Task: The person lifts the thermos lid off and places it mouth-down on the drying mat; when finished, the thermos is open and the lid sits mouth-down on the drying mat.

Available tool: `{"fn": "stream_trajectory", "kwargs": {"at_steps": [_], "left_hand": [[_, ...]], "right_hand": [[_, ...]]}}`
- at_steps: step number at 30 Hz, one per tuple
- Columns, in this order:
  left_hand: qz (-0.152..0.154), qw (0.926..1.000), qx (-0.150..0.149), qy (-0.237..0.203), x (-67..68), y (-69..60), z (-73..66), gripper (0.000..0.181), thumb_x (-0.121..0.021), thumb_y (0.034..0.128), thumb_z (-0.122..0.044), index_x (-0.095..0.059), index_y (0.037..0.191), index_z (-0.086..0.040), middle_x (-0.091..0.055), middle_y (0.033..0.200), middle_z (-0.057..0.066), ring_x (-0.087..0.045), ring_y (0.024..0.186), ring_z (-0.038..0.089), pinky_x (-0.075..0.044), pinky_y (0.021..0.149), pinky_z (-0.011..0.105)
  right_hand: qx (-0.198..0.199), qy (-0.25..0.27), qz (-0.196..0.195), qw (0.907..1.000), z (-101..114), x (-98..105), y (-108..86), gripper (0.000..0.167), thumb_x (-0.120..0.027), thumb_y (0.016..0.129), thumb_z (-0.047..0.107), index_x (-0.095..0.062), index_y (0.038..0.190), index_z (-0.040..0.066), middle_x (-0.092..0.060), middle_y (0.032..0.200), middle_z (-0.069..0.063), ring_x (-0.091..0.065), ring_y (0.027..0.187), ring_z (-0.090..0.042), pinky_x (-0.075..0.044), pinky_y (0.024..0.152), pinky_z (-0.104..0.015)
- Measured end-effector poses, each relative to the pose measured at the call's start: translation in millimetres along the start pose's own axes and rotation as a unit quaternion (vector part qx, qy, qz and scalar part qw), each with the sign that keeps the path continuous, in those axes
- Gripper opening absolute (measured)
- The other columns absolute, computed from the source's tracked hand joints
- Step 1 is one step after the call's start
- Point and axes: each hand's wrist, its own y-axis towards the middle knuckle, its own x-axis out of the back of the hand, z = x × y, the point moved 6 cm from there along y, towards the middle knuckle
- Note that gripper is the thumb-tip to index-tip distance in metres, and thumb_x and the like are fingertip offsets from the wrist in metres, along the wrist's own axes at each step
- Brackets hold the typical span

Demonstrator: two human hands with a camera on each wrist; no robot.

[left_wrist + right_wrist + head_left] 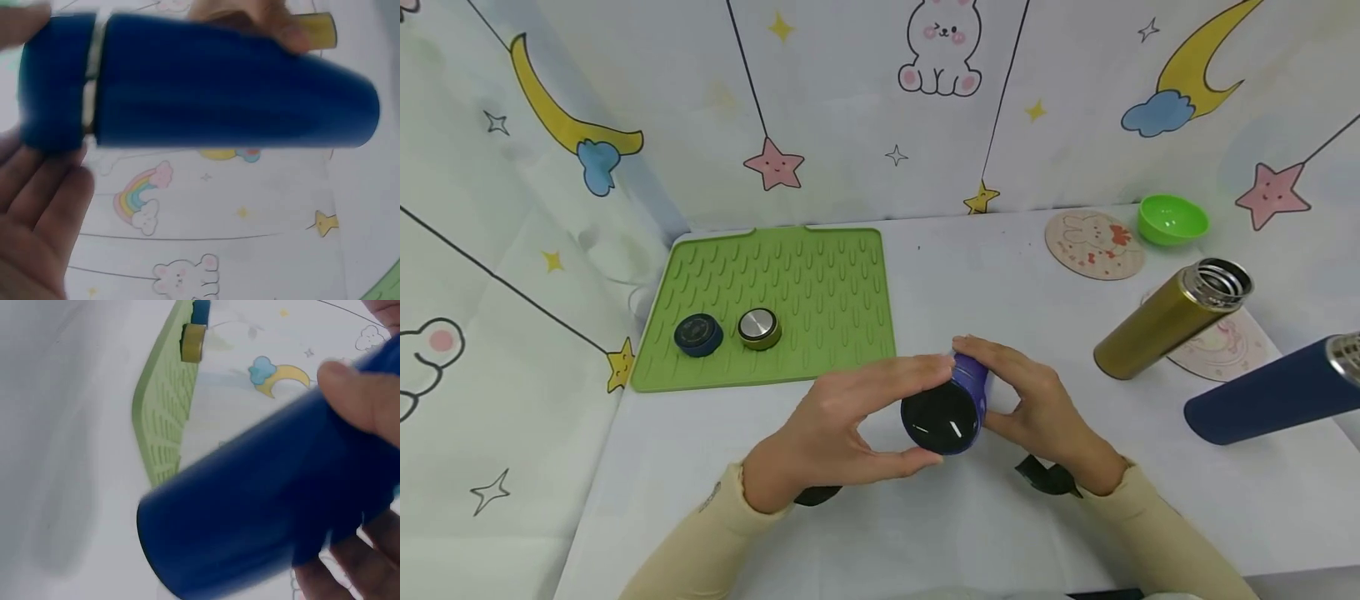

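Note:
A blue-violet thermos flask (225, 87) is held up above the table between both hands, its glossy black lid top (942, 418) facing the head camera. My left hand (831, 421) pinches the lid's rim between thumb and fingers. Lower down, my right hand (1048, 408) grips the flask's body (262, 494), thumb on one side and fingers on the other. In the left wrist view, a silvery ring (92, 81) shows between lid and body. The flask's base points away from the left hand.
On the green ridged mat (827, 308) lie a navy lid (698, 335) and a gold lid (759, 328). A gold flask (1157, 325) and a navy flask (1270, 396) stand open-mouthed at right, near two round coasters (1093, 244) and a green bowl (1172, 221).

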Motion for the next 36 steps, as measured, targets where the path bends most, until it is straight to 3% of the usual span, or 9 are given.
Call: {"fn": "stream_trajectory", "kwargs": {"at_steps": [6,9,11,15,20,25,28,32,36], "left_hand": [[-0.134,0.9893,0.004,0.057,-3.3,-5.1,1.9,0.066,-0.094,0.0760,-0.021,-0.066,0.128,0.009,-0.074,0.125,0.024,-0.076,0.111,0.032,-0.062,0.097,0.034],[-0.170,0.9828,0.020,0.069,-6.7,-8.8,3.6,0.067,-0.093,0.0785,-0.025,-0.066,0.129,0.009,-0.074,0.125,0.024,-0.076,0.111,0.032,-0.062,0.096,0.035],[-0.174,0.9826,0.032,0.057,-9.0,-10.0,5.0,0.068,-0.093,0.0788,-0.025,-0.065,0.131,0.009,-0.073,0.127,0.023,-0.075,0.114,0.032,-0.062,0.098,0.036],[-0.141,0.9894,0.037,-0.002,-9.9,-7.9,6.3,0.076,-0.096,0.0738,-0.020,-0.061,0.135,0.008,-0.070,0.132,0.023,-0.072,0.121,0.030,-0.060,0.102,0.038],[-0.029,0.9961,0.027,-0.078,-7.7,1.1,3.5,0.082,-0.095,0.0732,-0.014,-0.055,0.141,0.011,-0.065,0.140,0.025,-0.066,0.131,0.029,-0.057,0.108,0.040],[0.104,0.9862,0.031,-0.125,-9.5,7.5,-1.6,0.075,-0.086,0.0831,-0.011,-0.051,0.145,0.010,-0.059,0.148,0.023,-0.058,0.141,0.027,-0.050,0.116,0.037],[0.143,0.9833,0.019,-0.111,-10.5,8.9,-5.8,0.067,-0.083,0.0859,-0.011,-0.053,0.144,0.008,-0.061,0.147,0.020,-0.059,0.140,0.024,-0.049,0.116,0.032],[0.122,0.9892,0.016,-0.080,-10.0,8.3,-5.8,0.065,-0.085,0.0841,-0.013,-0.057,0.140,0.006,-0.065,0.142,0.019,-0.063,0.135,0.023,-0.051,0.114,0.029],[0.017,0.9967,0.056,-0.057,-9.4,4.9,5.3,0.072,-0.092,0.0771,-0.011,-0.059,0.138,0.007,-0.067,0.138,0.021,-0.067,0.130,0.026,-0.055,0.109,0.033]], "right_hand": [[-0.008,-0.071,-0.093,0.9931,7,5,0.5,0.091,-0.097,0.061,-0.006,-0.060,0.144,0.003,-0.067,0.140,-0.019,-0.066,0.127,-0.038,-0.041,0.117,-0.017],[-0.023,-0.091,-0.110,0.9895,8,6,0.4,0.095,-0.097,0.057,-0.010,-0.061,0.143,0.005,-0.068,0.138,-0.020,-0.067,0.125,-0.040,-0.039,0.118,-0.016],[-0.028,-0.081,-0.102,0.9911,6,6,0.6,0.094,-0.097,0.058,-0.009,-0.061,0.143,0.005,-0.068,0.139,-0.019,-0.067,0.126,-0.038,-0.039,0.118,-0.016],[-0.023,-0.010,-0.045,0.9987,-3,5,0.3,0.084,-0.097,0.069,0.006,-0.059,0.145,0.005,-0.067,0.142,-0.015,-0.063,0.135,-0.022,-0.042,0.117,-0.017],[-0.008,0.096,0.049,0.9941,-7,3,-2.7,0.080,-0.093,0.078,0.025,-0.057,0.146,0.004,-0.065,0.146,-0.003,-0.057,0.139,-0.005,-0.045,0.116,-0.019],[-0.006,0.142,0.121,0.9824,-1,-2,-2.6,0.078,-0.094,0.076,0.013,-0.059,0.145,0.010,-0.066,0.143,0.001,-0.059,0.137,-0.006,-0.046,0.116,-0.020],[0.005,0.147,0.139,0.9792,3,-5,-1.7,0.071,-0.091,0.081,0.013,-0.060,0.144,0.012,-0.067,0.141,-0.002,-0.061,0.134,-0.010,-0.047,0.115,-0.021],[0.011,0.118,0.114,0.9864,4,-3,-2.2,0.075,-0.093,0.077,0.010,-0.060,0.144,0.009,-0.067,0.141,-0.006,-0.060,0.136,-0.009,-0.046,0.115,-0.019],[-0.021,0.046,0.030,0.9983,0,2,-0.6,0.088,-0.098,0.064,-0.001,-0.061,0.143,0.007,-0.068,0.140,-0.012,-0.060,0.136,-0.008,-0.044,0.115,-0.016]]}}
